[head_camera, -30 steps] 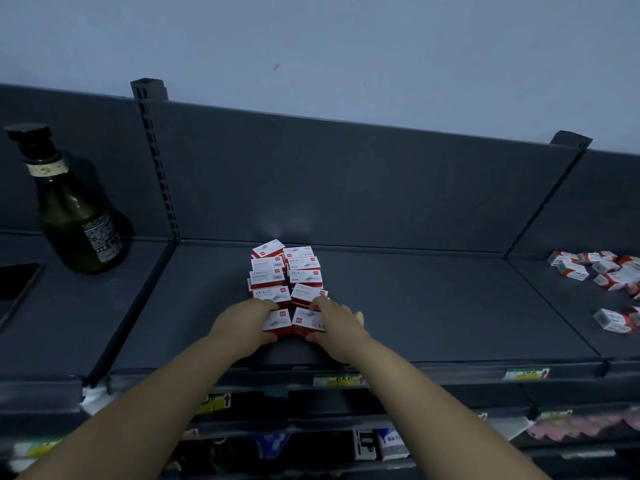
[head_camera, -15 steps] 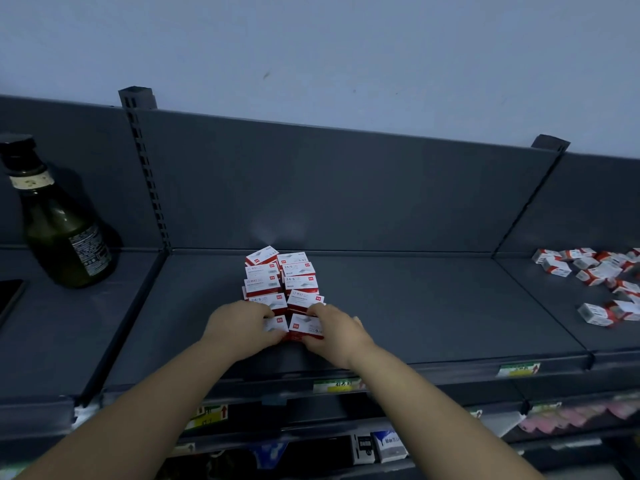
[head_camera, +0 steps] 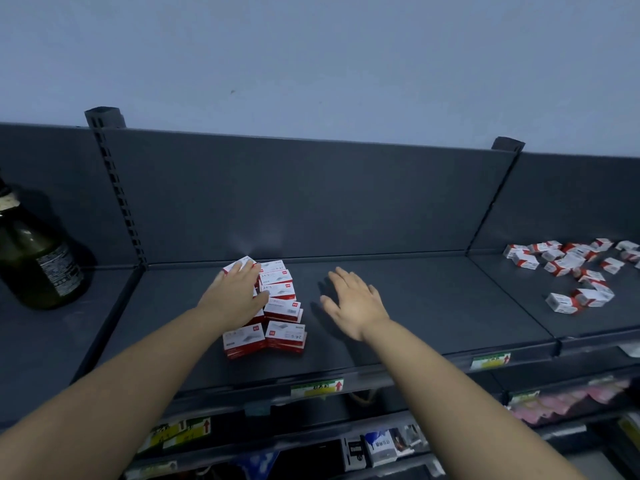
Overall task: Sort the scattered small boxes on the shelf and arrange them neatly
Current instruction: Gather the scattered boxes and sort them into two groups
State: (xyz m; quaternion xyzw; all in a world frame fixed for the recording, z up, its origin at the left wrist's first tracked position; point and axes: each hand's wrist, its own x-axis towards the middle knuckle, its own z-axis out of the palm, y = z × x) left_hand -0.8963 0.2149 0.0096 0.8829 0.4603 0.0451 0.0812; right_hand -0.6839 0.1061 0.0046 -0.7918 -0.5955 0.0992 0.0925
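Observation:
Small red-and-white boxes stand in two stacked rows (head_camera: pixel 281 308) in the middle of the dark grey shelf (head_camera: pixel 433 306). My left hand (head_camera: pixel 235 294) lies flat on the left row, fingers spread and reaching toward the rearmost box; it hides the boxes beneath it. My right hand (head_camera: pixel 353 301) hovers open, palm down, over bare shelf a little right of the rows and touches no box. A loose heap of the same boxes (head_camera: pixel 571 271) lies scattered on the neighbouring shelf section at the far right.
A dark green glass bottle (head_camera: pixel 33 258) stands on the left shelf section. Slotted uprights (head_camera: pixel 117 199) separate the sections, and a back panel closes the rear. Price tags (head_camera: pixel 317 388) line the front edge. Lower shelves hold other packaged goods (head_camera: pixel 381 446).
Both hands left the front pair of boxes. The left hand slid back over the left row; the right hand opened and moved right, off the boxes. The camera view shifted right.

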